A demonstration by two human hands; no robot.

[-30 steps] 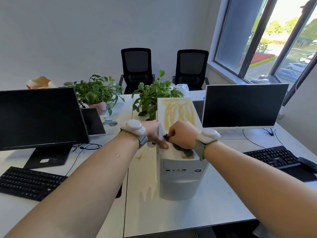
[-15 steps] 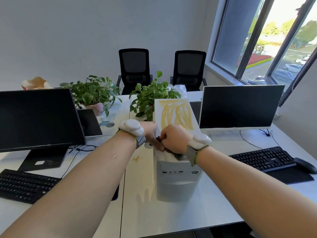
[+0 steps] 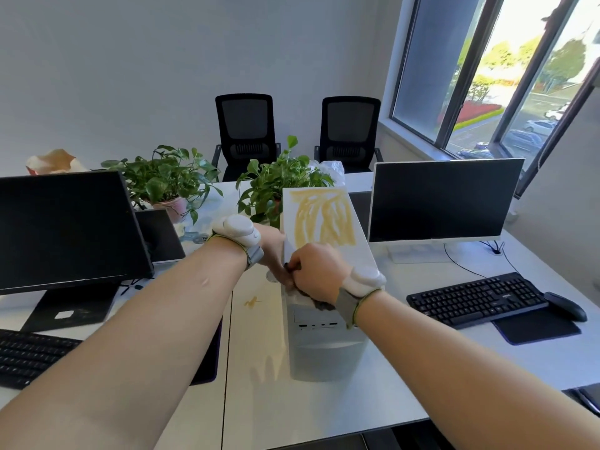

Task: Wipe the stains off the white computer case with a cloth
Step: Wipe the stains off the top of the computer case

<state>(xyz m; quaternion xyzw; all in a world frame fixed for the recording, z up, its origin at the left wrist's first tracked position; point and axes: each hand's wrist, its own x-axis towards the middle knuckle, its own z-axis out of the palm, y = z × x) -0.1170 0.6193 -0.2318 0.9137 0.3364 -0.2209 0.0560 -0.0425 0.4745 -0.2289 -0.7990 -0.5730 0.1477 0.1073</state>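
Observation:
A white computer case (image 3: 324, 345) stands upright on the desk in front of me. Yellow stains (image 3: 324, 219) streak the far part of its top. My right hand (image 3: 313, 271) grips a dark cloth (image 3: 319, 303) on the near part of the top; most of the cloth is hidden under the hand. My left hand (image 3: 274, 248) holds the case's left top edge, with its fingers partly hidden behind the right hand.
A small yellow smear (image 3: 251, 302) marks the desk (image 3: 259, 368) left of the case. Monitors (image 3: 61, 228) (image 3: 441, 199) stand at both sides, keyboards (image 3: 29, 355) (image 3: 477, 297) and a mouse (image 3: 566, 305) in front of them. Two potted plants (image 3: 168, 180) (image 3: 282, 183) sit behind, then two chairs (image 3: 245, 131).
My right hand with the cloth has slid a little toward the left edge of the case top. My left hand stays on the case's edge. The view has shifted slightly.

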